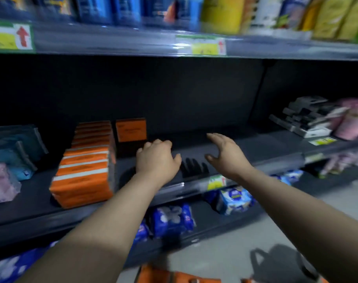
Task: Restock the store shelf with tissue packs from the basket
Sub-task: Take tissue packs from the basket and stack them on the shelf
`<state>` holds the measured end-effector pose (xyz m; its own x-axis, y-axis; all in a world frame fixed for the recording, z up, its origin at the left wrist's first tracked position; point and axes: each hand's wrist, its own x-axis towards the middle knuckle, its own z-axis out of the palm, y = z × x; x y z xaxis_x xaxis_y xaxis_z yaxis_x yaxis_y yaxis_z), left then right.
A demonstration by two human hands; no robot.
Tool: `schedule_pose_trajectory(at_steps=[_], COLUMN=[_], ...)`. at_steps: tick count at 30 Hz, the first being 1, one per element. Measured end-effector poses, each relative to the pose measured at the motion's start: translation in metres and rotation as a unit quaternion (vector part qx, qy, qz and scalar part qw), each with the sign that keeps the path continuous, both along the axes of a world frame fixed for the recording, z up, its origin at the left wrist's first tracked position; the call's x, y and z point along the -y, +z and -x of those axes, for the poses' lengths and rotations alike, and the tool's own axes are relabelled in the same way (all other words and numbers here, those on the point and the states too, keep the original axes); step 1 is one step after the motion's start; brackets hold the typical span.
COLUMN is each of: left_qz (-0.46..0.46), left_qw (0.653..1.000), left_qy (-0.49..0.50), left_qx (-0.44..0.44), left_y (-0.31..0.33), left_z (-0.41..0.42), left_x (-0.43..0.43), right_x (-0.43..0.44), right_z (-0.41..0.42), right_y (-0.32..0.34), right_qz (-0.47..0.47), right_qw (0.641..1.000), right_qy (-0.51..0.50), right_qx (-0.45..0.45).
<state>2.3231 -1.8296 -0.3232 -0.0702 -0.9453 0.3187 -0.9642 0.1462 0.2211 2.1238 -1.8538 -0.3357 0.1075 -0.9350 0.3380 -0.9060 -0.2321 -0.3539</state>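
Hands empty, apart, over bare shelf (255, 147).
Left hand (156, 158) and right hand (225, 154) hang loose-fingered; orange row (86, 170) runs front-to-back at 9 o'clock; spare orange packs (174, 277) lie at 6 o'clock, nearer the left.

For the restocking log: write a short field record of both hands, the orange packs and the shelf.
left hand: holds nothing, over the shelf next to the orange row
right hand: holds nothing, fingers spread, over bare shelf
orange tissue packs: standing in a row, left of both hands
shelf: bare stretch right of the row
spare orange packs: at the bottom edge, cut off
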Motion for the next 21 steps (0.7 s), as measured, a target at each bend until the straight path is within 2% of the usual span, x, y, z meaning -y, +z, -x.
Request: schedule_pose_trajectory(at_steps=[4,9,12,15,21], left_qz=[-0.011,-0.036,-0.062,-0.108,-0.238], left_qw=[0.998,0.987,0.976,0.959,0.903], left_qy=[-0.064,-0.155,-0.205,-0.262,-0.357], left_qx=[-0.008,-0.028,-0.028,-0.014,0.006], left_y=[-0.003,-0.015,-0.033,-0.063,-0.124], left_z=[0.071,0.160,0.213,0.259,0.326], left_x=[-0.038,-0.080,-0.099,-0.116,-0.146], right_x=[-0.072,-0.160,-0.207,-0.243,-0.283], right_z=[0.080,0.181,0.233,0.274,0.330], right_y=[0.000,-0.009,-0.021,-0.041,-0.072], right_qz=[-0.018,-0.096,-0.135,-0.192,-0.266], right_qw=[0.998,0.984,0.972,0.951,0.918], right_qy=[-0.054,-0.139,-0.184,-0.237,-0.295], right_qx=[0.000,-0.054,-0.055,-0.053,0.009])
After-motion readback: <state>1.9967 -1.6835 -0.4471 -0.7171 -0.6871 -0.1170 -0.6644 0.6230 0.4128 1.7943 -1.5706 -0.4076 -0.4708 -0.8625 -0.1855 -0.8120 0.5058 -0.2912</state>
